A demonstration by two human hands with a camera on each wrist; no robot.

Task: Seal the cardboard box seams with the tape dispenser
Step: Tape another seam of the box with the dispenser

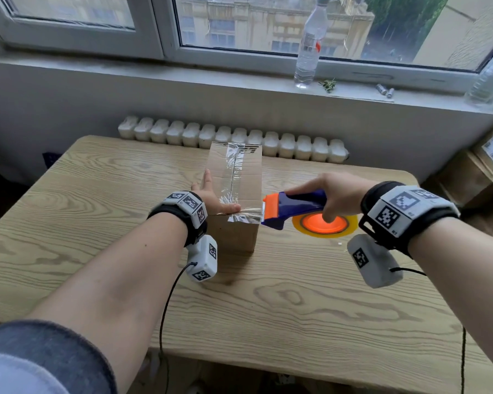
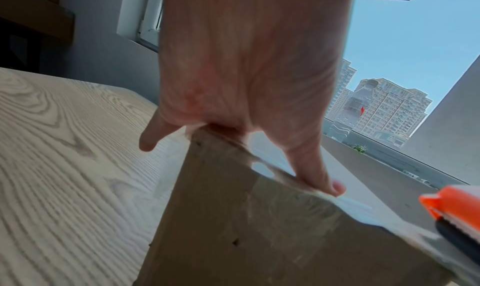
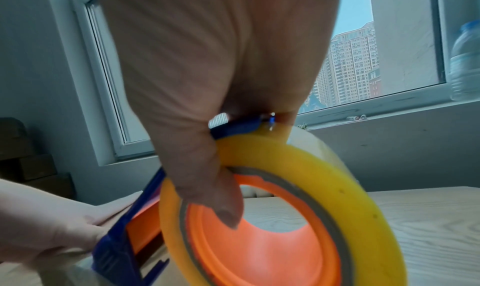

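A brown cardboard box (image 1: 241,177) stands upright on the wooden table (image 1: 83,200), with clear tape running down its top seam. My left hand (image 1: 211,194) lies flat on the box's near left top corner, the thumb (image 2: 319,171) pressing crinkled tape at the near edge. My right hand (image 1: 333,194) grips the blue and orange tape dispenser (image 1: 291,209) with its yellow tape roll (image 3: 311,187). The dispenser's orange blade end sits at the box's near right top corner, where tape crosses the edge.
A white radiator (image 1: 234,137) runs behind the table. On the windowsill stand a plastic bottle (image 1: 309,46) and two batteries (image 1: 384,91). Cardboard parcels (image 1: 490,160) are stacked at the right. Cables hang from both wrist cameras over the table's near edge.
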